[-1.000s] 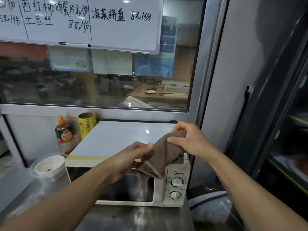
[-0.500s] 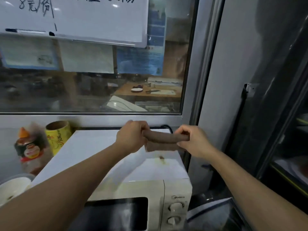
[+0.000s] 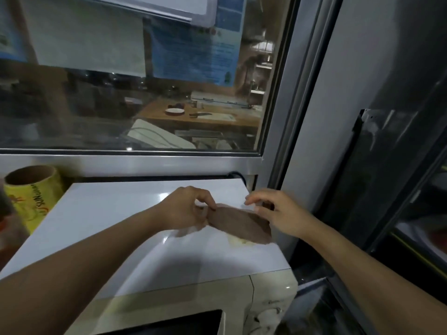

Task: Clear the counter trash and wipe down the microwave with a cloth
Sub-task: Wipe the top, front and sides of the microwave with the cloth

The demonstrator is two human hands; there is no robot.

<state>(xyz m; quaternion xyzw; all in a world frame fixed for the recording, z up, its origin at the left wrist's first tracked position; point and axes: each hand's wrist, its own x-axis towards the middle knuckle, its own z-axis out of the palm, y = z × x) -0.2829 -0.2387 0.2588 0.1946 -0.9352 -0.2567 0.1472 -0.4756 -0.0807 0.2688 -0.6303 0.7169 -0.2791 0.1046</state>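
Note:
A brown cloth (image 3: 242,226) lies spread on the right rear part of the white microwave (image 3: 121,213) top. My left hand (image 3: 186,209) pinches the cloth's left end between thumb and fingers. Over the cloth's right end is my right hand (image 3: 280,213), fingers loosely bent; whether it touches the cloth is unclear. A yellowish stain (image 3: 238,242) shows on the top just in front of the cloth. The microwave's door and knobs are partly cut off at the bottom edge.
A yellow roll (image 3: 31,197) stands left of the microwave, with a blurred red bottle (image 3: 7,228) in front of it. A window (image 3: 145,105) runs behind. A black cable (image 3: 238,176) leaves the rear right corner. A dark glass cabinet door (image 3: 399,189) stands at the right.
The cloth went from stretched in the air between both hands to lying on the microwave top. My right hand has loosened its grip. The view has moved closer and lower.

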